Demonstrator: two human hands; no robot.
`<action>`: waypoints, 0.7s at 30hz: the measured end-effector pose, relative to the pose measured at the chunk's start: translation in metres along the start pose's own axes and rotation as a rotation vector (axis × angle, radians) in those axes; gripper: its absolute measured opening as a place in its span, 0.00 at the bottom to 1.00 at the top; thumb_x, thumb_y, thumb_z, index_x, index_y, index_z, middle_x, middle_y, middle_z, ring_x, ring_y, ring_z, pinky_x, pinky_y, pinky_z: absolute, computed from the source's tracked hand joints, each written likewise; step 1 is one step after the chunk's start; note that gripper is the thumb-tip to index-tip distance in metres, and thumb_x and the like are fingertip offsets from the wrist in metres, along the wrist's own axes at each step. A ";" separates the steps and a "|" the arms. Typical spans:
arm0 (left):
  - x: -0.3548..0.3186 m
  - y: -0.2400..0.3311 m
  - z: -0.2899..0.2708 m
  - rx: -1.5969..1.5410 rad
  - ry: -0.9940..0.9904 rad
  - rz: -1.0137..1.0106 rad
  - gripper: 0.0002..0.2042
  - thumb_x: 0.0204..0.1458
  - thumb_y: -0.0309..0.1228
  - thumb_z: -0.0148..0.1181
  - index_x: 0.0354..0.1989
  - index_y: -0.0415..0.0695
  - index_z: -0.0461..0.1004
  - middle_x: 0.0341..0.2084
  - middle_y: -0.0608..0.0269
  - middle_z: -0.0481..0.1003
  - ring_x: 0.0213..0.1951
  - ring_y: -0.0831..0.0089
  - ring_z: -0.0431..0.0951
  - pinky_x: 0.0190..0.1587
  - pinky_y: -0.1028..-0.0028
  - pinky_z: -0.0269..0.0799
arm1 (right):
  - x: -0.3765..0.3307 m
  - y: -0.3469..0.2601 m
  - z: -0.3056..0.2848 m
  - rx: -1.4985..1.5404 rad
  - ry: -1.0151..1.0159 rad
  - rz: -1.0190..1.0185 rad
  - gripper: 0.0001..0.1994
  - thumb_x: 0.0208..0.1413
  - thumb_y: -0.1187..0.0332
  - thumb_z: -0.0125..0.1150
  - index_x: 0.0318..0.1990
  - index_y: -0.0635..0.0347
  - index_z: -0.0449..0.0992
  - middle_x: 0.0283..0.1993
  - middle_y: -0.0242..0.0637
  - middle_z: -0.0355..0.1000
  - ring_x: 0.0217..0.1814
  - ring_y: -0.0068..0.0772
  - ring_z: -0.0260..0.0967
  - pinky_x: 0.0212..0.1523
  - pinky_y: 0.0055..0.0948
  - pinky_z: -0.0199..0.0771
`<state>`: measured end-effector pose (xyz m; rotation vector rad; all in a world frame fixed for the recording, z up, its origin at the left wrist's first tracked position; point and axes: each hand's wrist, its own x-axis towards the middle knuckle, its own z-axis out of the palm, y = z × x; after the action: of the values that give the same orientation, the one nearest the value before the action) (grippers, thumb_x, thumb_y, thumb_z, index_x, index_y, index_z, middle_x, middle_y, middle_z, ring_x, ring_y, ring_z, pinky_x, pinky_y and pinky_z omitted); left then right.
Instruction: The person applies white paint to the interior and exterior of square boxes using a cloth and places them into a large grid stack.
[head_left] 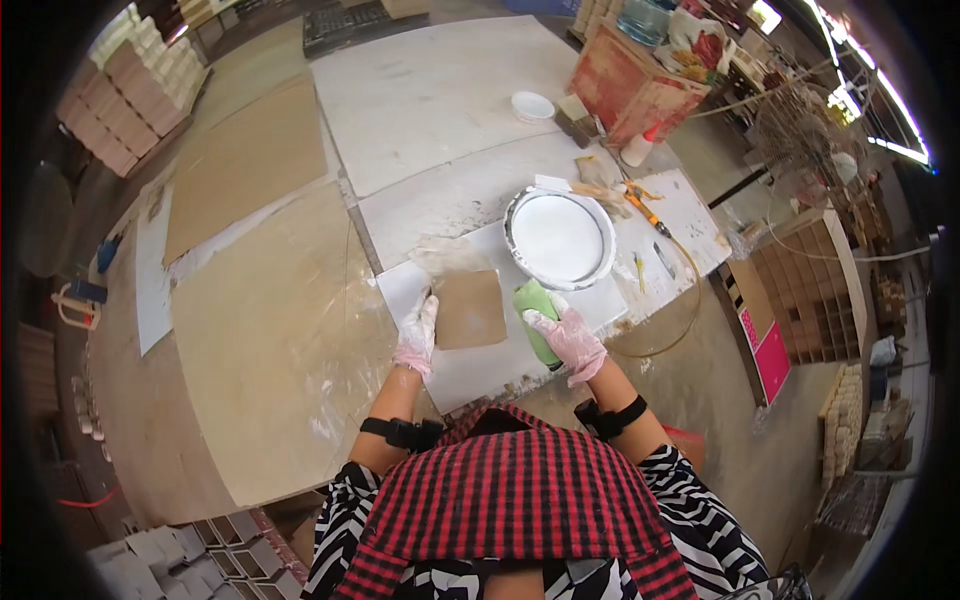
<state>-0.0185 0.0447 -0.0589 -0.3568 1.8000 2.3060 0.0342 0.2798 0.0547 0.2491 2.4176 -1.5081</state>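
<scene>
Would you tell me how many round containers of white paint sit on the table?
2: a large tray just beyond the right hand, and a small bowl farther back; others may be hidden.

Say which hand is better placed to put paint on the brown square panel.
Right, probably. The right hand already grips the green paint roller beside the brown panel and near the white paint tub; the left hand rests on the panel's left edge.

flat brown square panel on white board, green paint roller beside it

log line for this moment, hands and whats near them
left hand: on brown board edge | right hand: holds green roller | white paint pan behind
</scene>
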 end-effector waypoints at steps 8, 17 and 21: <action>-0.061 0.015 0.012 0.084 -0.296 -0.053 0.16 0.54 0.33 0.56 0.48 0.39 0.71 0.39 0.62 0.76 0.40 0.69 0.75 0.44 0.71 0.70 | 0.029 -0.015 0.000 0.028 -0.062 -0.042 0.26 0.53 0.57 0.57 0.57 0.61 0.65 0.49 0.47 0.71 0.51 0.40 0.68 0.52 0.33 0.65; -0.062 0.033 0.033 1.500 -0.360 0.435 0.22 0.46 0.49 0.55 0.38 0.41 0.72 0.29 0.53 0.74 0.36 0.55 0.74 0.42 0.57 0.65 | 0.058 -0.051 0.020 -0.595 -0.018 -0.476 0.24 0.53 0.57 0.55 0.58 0.51 0.64 0.44 0.47 0.70 0.46 0.48 0.69 0.46 0.39 0.68; -0.067 0.010 0.017 1.728 -0.153 0.849 0.22 0.43 0.51 0.55 0.35 0.42 0.73 0.27 0.58 0.72 0.39 0.60 0.71 0.56 0.59 0.54 | 0.082 -0.022 0.035 -0.827 0.075 -0.596 0.24 0.54 0.56 0.53 0.59 0.46 0.63 0.39 0.44 0.69 0.39 0.43 0.70 0.38 0.40 0.71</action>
<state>0.0415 0.0580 -0.0248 0.9169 3.2067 0.1301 -0.0446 0.2388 0.0320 -0.6381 3.0797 -0.5136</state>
